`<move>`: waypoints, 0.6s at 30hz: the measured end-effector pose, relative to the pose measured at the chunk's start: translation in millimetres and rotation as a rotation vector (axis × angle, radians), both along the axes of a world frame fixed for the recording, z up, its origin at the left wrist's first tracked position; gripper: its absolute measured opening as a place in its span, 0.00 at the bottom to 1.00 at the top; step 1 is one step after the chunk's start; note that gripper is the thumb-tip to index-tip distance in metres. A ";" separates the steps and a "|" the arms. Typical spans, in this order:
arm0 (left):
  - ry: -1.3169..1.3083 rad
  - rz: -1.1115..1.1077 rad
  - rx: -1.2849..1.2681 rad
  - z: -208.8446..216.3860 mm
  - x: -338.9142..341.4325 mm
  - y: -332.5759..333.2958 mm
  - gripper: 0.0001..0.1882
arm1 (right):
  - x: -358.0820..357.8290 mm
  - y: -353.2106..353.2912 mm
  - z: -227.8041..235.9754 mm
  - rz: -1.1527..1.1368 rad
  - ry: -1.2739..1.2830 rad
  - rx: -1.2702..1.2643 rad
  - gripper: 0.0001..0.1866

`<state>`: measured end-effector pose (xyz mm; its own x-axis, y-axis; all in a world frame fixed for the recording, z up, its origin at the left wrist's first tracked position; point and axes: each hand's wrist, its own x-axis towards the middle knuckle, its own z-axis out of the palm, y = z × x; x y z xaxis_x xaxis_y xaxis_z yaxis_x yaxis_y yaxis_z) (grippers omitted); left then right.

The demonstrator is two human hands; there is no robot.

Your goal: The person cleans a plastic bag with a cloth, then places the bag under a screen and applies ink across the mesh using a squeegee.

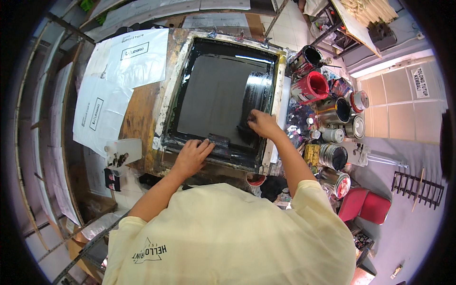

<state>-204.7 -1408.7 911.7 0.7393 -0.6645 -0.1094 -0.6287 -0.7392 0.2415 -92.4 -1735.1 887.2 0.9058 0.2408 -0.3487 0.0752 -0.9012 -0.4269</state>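
Observation:
A screen-printing frame (161,102) with pale, ink-stained wooden sides lies on the table before me. Its dark grey mesh (213,95) has black borders, and a glossy wet streak runs along the right part. My right hand (262,124) is closed over the mesh near its right side, gripping a dark wad that looks like a black rag (245,135). At the near edge of the frame my left hand (194,154) lies with fingers stretched out, the tips beside a dark flat strip (220,145). Whether the fingers touch that strip I cannot tell.
Right of the frame stand several ink cans, among them a red-stained bucket (311,87) and a black-stained can (306,61). White plastic sheets (137,57) cover the table's left. A clear container (124,152) sits at the near left corner. A red chair (365,205) is at lower right.

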 end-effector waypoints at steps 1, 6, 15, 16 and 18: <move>0.003 0.003 0.009 0.7 -1.2 -0.4 0.48 | 0.1 8.6 8.2 0.022 -0.139 -0.090 0.16; 0.013 0.009 0.037 6.0 -1.7 -2.7 0.49 | -12.5 4.9 36.5 0.076 -0.250 -0.150 0.18; -0.016 0.006 -0.022 0.1 0.2 0.4 0.46 | -21.5 13.5 8.2 0.156 -0.365 -0.265 0.19; -0.004 0.007 -0.010 0.9 0.8 0.1 0.46 | -20.5 13.8 3.3 0.181 -0.356 -0.269 0.19; 0.025 0.011 0.012 2.4 -0.6 -2.5 0.47 | -17.5 15.1 -2.3 0.223 -0.343 -0.275 0.18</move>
